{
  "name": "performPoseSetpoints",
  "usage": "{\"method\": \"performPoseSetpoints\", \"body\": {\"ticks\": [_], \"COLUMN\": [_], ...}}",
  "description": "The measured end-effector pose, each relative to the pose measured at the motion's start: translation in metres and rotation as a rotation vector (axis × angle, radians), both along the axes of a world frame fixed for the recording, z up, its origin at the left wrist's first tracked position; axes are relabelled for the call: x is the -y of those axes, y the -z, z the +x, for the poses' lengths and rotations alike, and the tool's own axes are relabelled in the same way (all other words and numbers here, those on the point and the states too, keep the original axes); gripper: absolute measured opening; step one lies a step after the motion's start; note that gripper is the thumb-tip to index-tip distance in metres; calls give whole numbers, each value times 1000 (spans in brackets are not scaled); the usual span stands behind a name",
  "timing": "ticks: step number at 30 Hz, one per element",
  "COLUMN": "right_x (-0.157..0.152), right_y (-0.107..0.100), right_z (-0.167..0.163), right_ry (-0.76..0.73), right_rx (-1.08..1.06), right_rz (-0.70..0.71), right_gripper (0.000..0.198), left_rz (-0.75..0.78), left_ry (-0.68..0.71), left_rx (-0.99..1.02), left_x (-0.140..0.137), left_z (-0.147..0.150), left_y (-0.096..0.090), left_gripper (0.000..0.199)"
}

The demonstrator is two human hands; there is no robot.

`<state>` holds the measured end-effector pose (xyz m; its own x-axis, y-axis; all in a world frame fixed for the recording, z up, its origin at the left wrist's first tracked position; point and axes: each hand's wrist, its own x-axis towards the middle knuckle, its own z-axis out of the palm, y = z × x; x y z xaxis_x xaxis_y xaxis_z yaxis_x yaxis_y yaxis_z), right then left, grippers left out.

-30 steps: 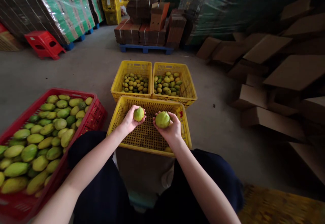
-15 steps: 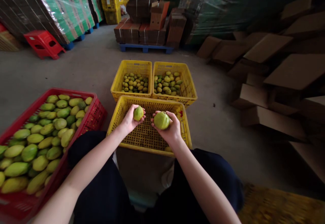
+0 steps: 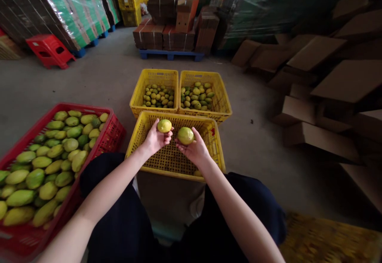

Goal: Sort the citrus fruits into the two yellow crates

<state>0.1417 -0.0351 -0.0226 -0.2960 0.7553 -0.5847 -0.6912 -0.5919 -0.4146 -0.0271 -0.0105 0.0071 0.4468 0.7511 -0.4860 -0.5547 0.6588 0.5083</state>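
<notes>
Both held fruits are yellow-green, the crate beneath yellow.

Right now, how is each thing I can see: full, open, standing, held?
Left hand, holding a yellowish fruit
Right hand, holding a greenish fruit
Red crate, filled with mixed fruit
Near yellow crate, open-topped
Back left yellow crate, partly filled
Back right yellow crate, partly filled
Red stool, standing upright
Cardboard bundles, strapped, stacked on a blue pallet
Cardboard boxes, heaped
</notes>
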Motion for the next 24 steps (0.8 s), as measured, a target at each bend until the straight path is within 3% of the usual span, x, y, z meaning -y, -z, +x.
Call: {"method": "performPoseSetpoints", "body": {"ticks": [4, 9, 12, 14, 19, 24], "right_x": [0, 2, 6, 9, 15, 16], "right_y": [4, -8, -14, -17, -17, -14], "right_z": [1, -6, -9, -9, -6, -7], "right_ry": [-57, 17, 203, 331, 435, 516], "right_rx": [-3, 202, 460, 577, 667, 679], "right_rz": [-15, -5, 222, 409, 605, 665], "right_gripper": [50, 45, 20, 26, 50, 52], "left_rz": [34, 42, 174, 343, 610, 607], "left_ry": [45, 48, -75, -177, -190, -204], "left_rx": [-54, -145, -308, -396, -471, -496], "left_x": [-1, 0, 3, 6, 18, 27], "left_z": [1, 3, 5, 5, 6, 9], "left_y": [4, 2, 2, 2, -4, -19], "left_gripper": [68, 59, 35, 15, 43, 46]}}
